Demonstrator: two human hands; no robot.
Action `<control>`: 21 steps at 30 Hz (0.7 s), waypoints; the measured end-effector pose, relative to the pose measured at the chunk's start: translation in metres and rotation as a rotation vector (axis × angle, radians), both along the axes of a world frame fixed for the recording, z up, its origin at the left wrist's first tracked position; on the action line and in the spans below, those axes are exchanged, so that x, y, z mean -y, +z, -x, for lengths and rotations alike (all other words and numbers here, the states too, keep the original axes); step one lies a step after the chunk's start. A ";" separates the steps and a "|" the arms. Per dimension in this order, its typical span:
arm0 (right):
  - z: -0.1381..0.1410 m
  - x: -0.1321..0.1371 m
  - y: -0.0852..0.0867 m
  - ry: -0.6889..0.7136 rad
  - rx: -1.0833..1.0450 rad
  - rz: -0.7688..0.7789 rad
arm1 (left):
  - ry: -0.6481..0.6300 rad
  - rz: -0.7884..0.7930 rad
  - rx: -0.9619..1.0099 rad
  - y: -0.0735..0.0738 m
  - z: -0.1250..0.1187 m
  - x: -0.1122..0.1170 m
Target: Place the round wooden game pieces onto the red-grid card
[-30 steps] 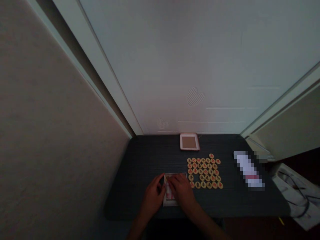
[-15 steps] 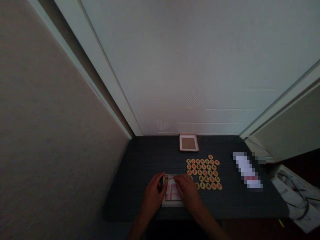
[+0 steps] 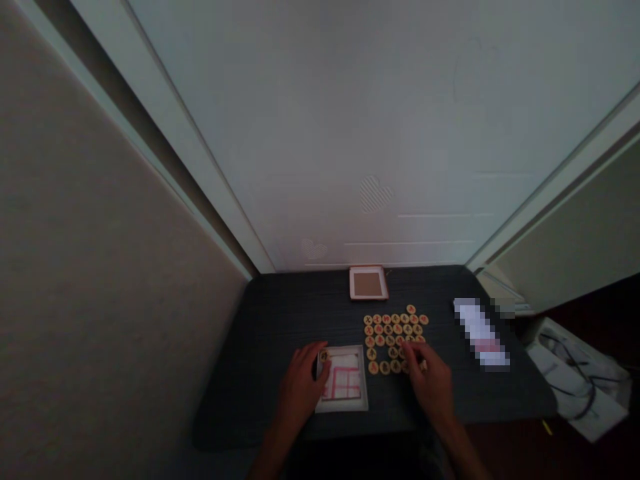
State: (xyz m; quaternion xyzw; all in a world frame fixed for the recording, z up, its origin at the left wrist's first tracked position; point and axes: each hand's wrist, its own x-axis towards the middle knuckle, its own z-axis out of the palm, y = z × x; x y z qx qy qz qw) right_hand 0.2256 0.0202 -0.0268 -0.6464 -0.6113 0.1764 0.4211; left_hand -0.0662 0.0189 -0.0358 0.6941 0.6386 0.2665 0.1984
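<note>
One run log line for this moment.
left hand: at left side of box; right hand: at game pieces; box holds: sheet, one visible piece; tray: back of table

The table (image 3: 280, 313) carries one box (image 3: 345, 405) (near edge), one tray (image 3: 368, 284) (far edge) and over twenty discs (image 3: 389, 330), some hidden.

On the dark table (image 3: 285, 307), the widest free room is at the far left, between the left hand (image 3: 300, 377) and the white door (image 3: 300, 147). A narrower lane passes between the round pieces (image 3: 379, 329) and the pixelated object (image 3: 483, 333), but the right hand (image 3: 430, 377) blocks the near right corner of the pieces. Only a thin gap separates the white box (image 3: 364, 383) from the pieces.
</note>
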 end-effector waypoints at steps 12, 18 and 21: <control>-0.019 0.005 -0.006 -0.121 -0.178 0.097 | -0.007 0.008 -0.044 -0.003 -0.002 -0.001; -0.034 0.008 -0.003 -0.185 -0.199 0.068 | -0.008 0.016 -0.068 -0.004 -0.003 -0.005; -0.041 0.010 -0.004 -0.217 -0.199 0.048 | -0.005 0.013 -0.081 -0.003 -0.002 -0.009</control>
